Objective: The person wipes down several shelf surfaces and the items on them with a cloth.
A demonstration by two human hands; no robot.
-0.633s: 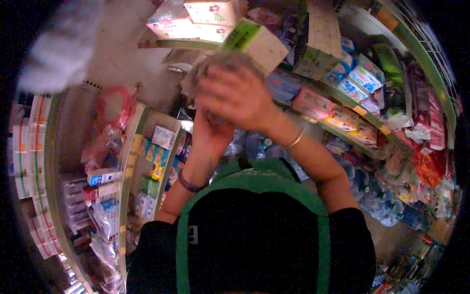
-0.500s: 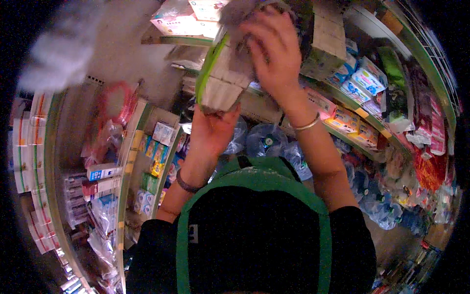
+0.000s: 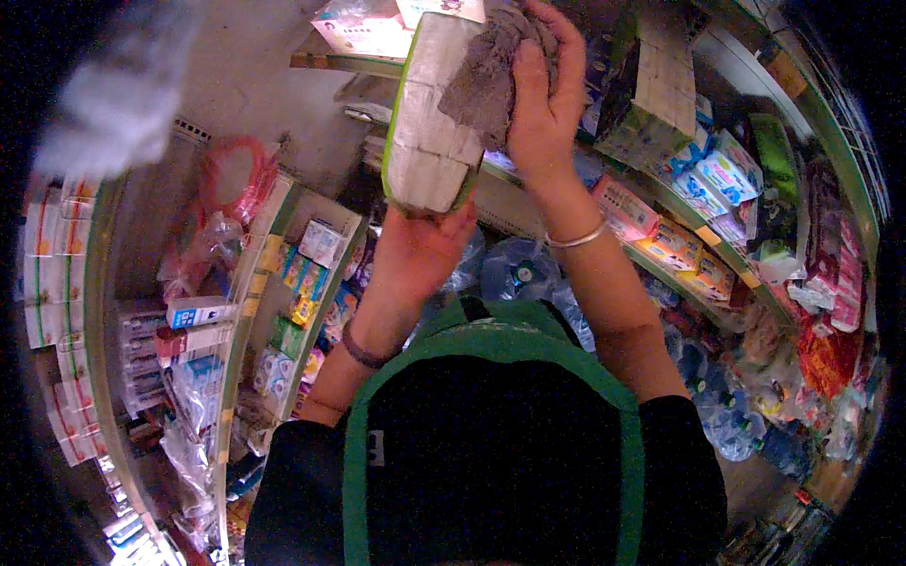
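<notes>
A long plastic-wrapped pack of white paper tissues point(image 3: 436, 141) with a green edge is raised in front of me, its far end close to the shelf top. My left hand point(image 3: 420, 241) grips it from below at the near end; part of the fingers is hidden behind the pack. A crumpled grey-brown cloth point(image 3: 486, 80) lies against the pack's upper right side. My right hand point(image 3: 547, 118) is closed around that cloth, thumb on the near face, some fingertips out of sight behind the folds.
Pink-and-white boxes point(image 3: 363, 33) stand on the shelf ahead. To the right, a large wrapped pack point(image 3: 656, 94), wipes packs point(image 3: 722, 179) and orange boxes point(image 3: 675, 243) line shelves, with big water bottles point(image 3: 519, 269) below. Small boxes point(image 3: 307, 274) and a red coil point(image 3: 236, 179) are at left.
The pack has turned more upright, showing more of its white face. My right hand has shifted slightly right with the cloth, now less blurred. My left hand keeps its hold on the pack's near end.
</notes>
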